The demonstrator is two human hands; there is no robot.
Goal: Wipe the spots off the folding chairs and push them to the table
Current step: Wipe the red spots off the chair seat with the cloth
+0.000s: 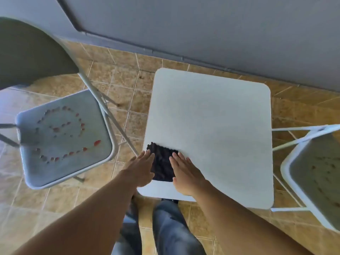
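- My left hand [140, 169] and right hand [185, 173] lie flat, fingers open, flanking the dark cloth [162, 165] on the white table [211, 126]; gripping nothing.
- Spotted chair [64, 138] stands left of the table.

red spots [60, 133] ring the grey chair seat [103, 144]; black cloth [162, 166].

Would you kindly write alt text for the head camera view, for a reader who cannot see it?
A person's left hand and right hand rest flat on either side of a dark cloth on a white table. Folding chairs with spotted seats stand to the left and right.
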